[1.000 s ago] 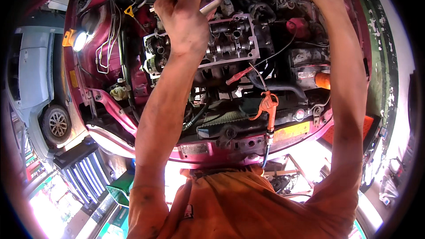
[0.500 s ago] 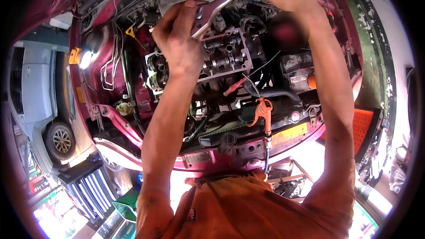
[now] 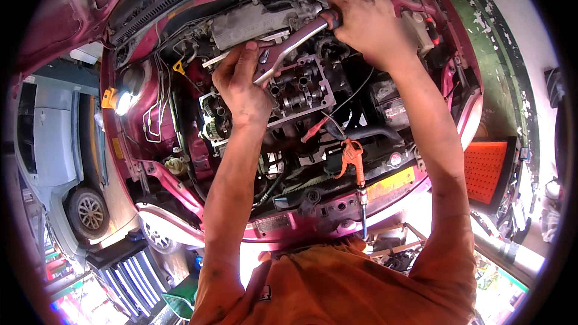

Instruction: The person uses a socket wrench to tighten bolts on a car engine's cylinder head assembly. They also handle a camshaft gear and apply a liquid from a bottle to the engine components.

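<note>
A long, bent grey metal piece (image 3: 295, 42) spans between my two hands, above the far side of the open cylinder head (image 3: 330, 93). My left hand (image 3: 244, 90) pinches its left end, with the thumb on top. The right end is gripped by my right hand (image 3: 367, 21), closed with the back of the hand up. What kind of part it is I cannot make out, and its ends are partly hidden by my fingers. Camshafts and a toothed gear (image 3: 212, 126) show in the cylinder head below my left hand.
An orange air blow gun (image 3: 353, 156) stands at the front of the engine bay, with a hose (image 3: 363, 219) below it. A lit work lamp (image 3: 117, 101) sits on the left fender. On the right are a battery (image 3: 390, 105) and an orange perforated panel (image 3: 486, 171).
Both hands have brought the metal piece lower in the picture, nearer the cylinder head. My grip looks the same. The view has shifted, showing more of the back of the engine bay.
</note>
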